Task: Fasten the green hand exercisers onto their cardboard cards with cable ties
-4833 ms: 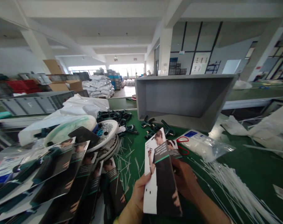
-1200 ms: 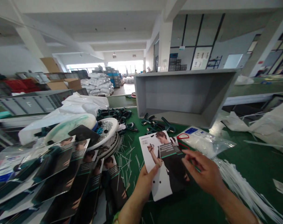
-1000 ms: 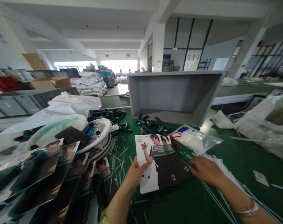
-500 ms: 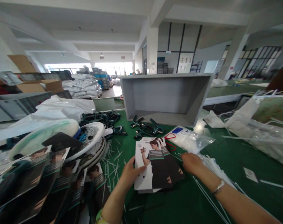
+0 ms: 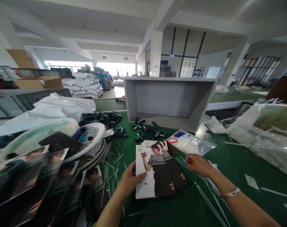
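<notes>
"Where are the printed cards [image 5: 155, 179]?"

"Fanned over the green tabletop [image 5: 188, 208], flat, square-cornered; my left hand [image 5: 130, 179] clasps their left edge, thumb on top."

"And your right hand [image 5: 199, 164]?"

"It curls beside them near slender white plastic strips [image 5: 212, 204]; whether those bent fingers grip one, I cannot tell."

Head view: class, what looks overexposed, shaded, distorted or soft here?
Head view: bright rear windows burn out; same view: grey plastic crate is shaded inside; same view: pale right pillar slants, probably lens-warped; same view: front black and white card has blurred tiny print.
</notes>
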Motion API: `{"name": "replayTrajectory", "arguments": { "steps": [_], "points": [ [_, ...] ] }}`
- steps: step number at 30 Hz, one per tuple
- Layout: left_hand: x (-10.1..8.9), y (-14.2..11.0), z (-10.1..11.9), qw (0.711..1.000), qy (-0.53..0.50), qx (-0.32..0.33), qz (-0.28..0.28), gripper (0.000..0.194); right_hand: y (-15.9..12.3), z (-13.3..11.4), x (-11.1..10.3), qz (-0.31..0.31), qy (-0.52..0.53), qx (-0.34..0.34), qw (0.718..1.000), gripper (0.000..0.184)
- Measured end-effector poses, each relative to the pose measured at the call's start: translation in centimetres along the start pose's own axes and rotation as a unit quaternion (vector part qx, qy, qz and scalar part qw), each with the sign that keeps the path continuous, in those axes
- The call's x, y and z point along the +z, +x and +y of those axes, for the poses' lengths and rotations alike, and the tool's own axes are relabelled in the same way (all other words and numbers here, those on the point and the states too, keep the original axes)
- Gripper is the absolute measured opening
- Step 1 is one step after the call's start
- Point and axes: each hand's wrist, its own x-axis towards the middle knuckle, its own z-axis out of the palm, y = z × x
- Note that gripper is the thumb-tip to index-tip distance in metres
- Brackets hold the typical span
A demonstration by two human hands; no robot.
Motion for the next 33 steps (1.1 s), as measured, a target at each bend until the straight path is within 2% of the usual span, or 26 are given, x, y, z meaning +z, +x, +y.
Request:
{"name": "replayTrajectory", "arguments": {
  "steps": [3, 7, 12, 16, 19, 21, 23, 24, 25, 26, 27, 30, 33],
  "points": [
    [-0.2, -0.1, -0.2, 1.000, -0.001, -0.003, -0.003, 0.066, 0.5, -1.0, 0.4, -0.025, -0.015, -0.017, 0.999, 0.012],
    [-0.3, -0.2, -0.2, 1.000, -0.007, -0.014, -0.003, 0.064, 1.8, -2.8, 1.0, 0.007, -0.063, 0.013, 0.998, 0.020],
    [-0.2, -0.2, -0.2, 1.000, -0.002, -0.012, -0.008, 0.063, 3.5, -4.5, 2.2, 0.007, -0.075, 0.015, 0.997, 0.019],
    [-0.4, -0.3, -0.2, 1.000, -0.014, -0.002, -0.013, 0.061, 3.8, -3.4, 1.6, 0.020, -0.051, 0.009, 0.998, 0.009],
    [-0.4, -0.5, 0.2, 1.000, -0.026, -0.010, -0.013, 0.062, 2.9, -1.6, -0.2, 0.063, -0.010, 0.002, 0.998, 0.008],
    [-0.3, -0.6, 0.6, 0.997, -0.058, -0.028, -0.030, 0.062, 1.7, -1.2, -1.7, 0.101, 0.022, -0.001, 0.995, 0.013],
    [0.0, -0.8, 1.0, 0.994, -0.087, -0.050, -0.048, 0.061, -0.1, -2.3, -2.7, 0.165, 0.127, -0.017, 0.978, 0.019],
    [0.2, -0.9, 1.2, 0.992, -0.095, -0.061, -0.052, 0.061, -1.1, -3.4, -2.9, 0.204, 0.225, -0.037, 0.952, 0.020],
    [0.3, -1.0, 1.3, 0.992, -0.096, -0.070, -0.053, 0.061, -2.1, -4.8, -2.9, 0.238, 0.338, -0.065, 0.908, 0.021],
    [0.5, -1.2, 1.5, 0.992, -0.091, -0.077, -0.050, 0.061, -3.2, -6.4, -2.7, 0.236, 0.422, -0.102, 0.869, 0.020],
    [0.6, -1.4, 1.6, 0.992, -0.083, -0.083, -0.046, 0.061, -4.1, -8.0, -2.3, 0.197, 0.462, -0.140, 0.853, 0.018],
    [0.6, -2.1, 1.8, 0.993, -0.057, -0.098, -0.034, 0.057, -6.1, -12.0, -0.6, 0.127, 0.483, -0.218, 0.838, 0.014],
    [0.3, -2.4, 1.8, 0.992, -0.043, -0.112, -0.041, 0.055, -6.2, -13.3, 0.8, 0.111, 0.448, -0.257, 0.849, 0.012]
  ]
}}
